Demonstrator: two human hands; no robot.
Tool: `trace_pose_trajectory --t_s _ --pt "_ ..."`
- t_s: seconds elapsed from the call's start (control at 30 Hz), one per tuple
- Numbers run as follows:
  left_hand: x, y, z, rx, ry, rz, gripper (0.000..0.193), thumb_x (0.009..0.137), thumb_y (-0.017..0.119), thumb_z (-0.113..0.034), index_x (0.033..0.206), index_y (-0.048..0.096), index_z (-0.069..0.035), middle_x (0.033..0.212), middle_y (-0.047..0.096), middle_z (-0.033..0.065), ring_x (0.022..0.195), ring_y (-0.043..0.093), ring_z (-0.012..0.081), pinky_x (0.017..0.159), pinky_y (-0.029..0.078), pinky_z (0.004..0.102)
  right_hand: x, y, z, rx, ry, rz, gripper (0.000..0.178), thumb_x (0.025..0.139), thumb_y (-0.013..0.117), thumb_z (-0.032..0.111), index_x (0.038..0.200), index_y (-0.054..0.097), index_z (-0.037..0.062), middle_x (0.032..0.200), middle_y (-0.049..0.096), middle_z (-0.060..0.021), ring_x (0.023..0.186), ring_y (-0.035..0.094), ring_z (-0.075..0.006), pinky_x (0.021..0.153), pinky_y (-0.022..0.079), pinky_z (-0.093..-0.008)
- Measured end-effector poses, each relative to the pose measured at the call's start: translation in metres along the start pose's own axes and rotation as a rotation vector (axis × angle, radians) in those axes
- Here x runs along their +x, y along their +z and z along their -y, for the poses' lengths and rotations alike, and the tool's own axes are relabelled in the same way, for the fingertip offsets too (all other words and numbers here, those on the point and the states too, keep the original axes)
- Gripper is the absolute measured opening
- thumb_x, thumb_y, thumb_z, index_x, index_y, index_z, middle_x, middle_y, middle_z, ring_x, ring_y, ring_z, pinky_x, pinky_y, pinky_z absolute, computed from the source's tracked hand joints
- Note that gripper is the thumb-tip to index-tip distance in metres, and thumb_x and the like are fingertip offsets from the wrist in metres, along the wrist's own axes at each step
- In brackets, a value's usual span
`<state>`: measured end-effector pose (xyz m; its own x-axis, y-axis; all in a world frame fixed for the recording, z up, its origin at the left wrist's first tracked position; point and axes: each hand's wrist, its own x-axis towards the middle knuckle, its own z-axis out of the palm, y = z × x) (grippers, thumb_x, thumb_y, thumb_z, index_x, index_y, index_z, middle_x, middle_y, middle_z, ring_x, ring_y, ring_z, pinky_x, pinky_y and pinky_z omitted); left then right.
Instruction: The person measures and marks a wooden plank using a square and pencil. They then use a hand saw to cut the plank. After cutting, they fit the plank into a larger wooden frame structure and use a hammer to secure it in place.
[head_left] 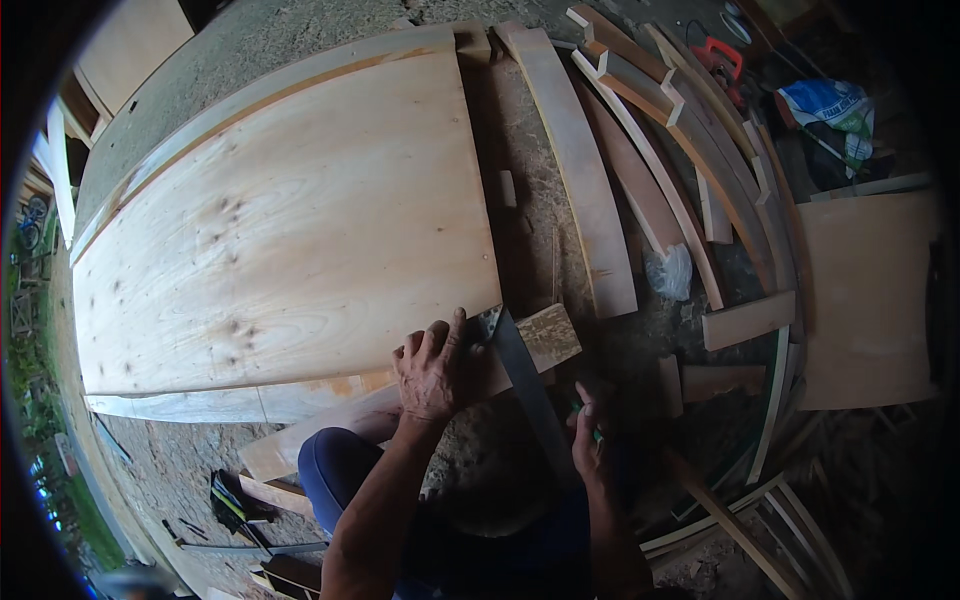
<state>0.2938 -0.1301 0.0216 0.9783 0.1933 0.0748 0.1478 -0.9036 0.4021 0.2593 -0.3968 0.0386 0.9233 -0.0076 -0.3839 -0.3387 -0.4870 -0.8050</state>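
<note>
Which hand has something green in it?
The right hand, curled around a slim green object; the left hand, at the plywood panel, shows no green.

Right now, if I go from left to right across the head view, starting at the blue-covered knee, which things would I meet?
Blue-covered knee, left hand, metal square, right hand, crumpled clear plastic bag, tan sheet.

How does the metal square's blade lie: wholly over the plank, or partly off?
Partly off: the blade crosses the plank, extending past its near edge.
</note>
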Motion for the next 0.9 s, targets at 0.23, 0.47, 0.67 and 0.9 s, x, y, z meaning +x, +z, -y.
trace_pose_trajectory --t_s 0.23,0.47,0.67,0.9 --pt "0.0 -0.007 0.01 0.002 -0.01 0.045 0.07 0.082 0.076 -0.035 0.145 0.053 -0.015 0.123 0.062 0.0061 0.105 0.057 0.0283 0.087 0.041 0.0467 0.031 -0.005 0.021 0.183 -0.109 -0.191 0.066 0.108 0.026 0.052 0.133 0.056 -0.0006 0.109 0.063 -0.0135 0.085 0.061 -0.0182 0.08 0.051 -0.0328" --pt "0.001 -0.005 0.01 -0.035 0.011 0.104 0.069 0.087 0.071 -0.038 0.149 0.049 -0.017 0.129 0.058 0.0051 0.109 0.055 0.0271 0.09 0.039 0.0466 0.046 0.0 0.049 0.148 -0.3 -0.19 0.044 0.105 0.042 0.032 0.126 0.056 -0.0038 0.105 0.068 -0.0187 0.08 0.062 -0.0182 0.075 0.051 -0.0305" --pt "0.003 -0.008 0.009 -0.024 0.005 0.149 0.071 0.088 0.071 -0.036 0.151 0.045 -0.017 0.132 0.056 0.0059 0.111 0.054 0.0276 0.092 0.038 0.0477 0.045 0.005 0.048 0.18 -0.305 -0.045 0.028 0.096 0.062 0.006 0.122 0.057 -0.0015 0.106 0.068 -0.0165 0.095 0.07 -0.0228 0.081 0.056 -0.0345" --pt "0.004 -0.007 0.008 0.022 0.036 0.126 0.073 0.086 0.071 -0.036 0.151 0.044 -0.015 0.133 0.055 0.0056 0.112 0.053 0.0272 0.091 0.038 0.0476 0.057 0.007 0.054 -0.052 -0.528 -0.004 0.022 0.089 0.069 0.0 0.11 0.066 0.0019 0.099 0.071 -0.0123 0.09 0.071 -0.0241 0.081 0.056 -0.0339"
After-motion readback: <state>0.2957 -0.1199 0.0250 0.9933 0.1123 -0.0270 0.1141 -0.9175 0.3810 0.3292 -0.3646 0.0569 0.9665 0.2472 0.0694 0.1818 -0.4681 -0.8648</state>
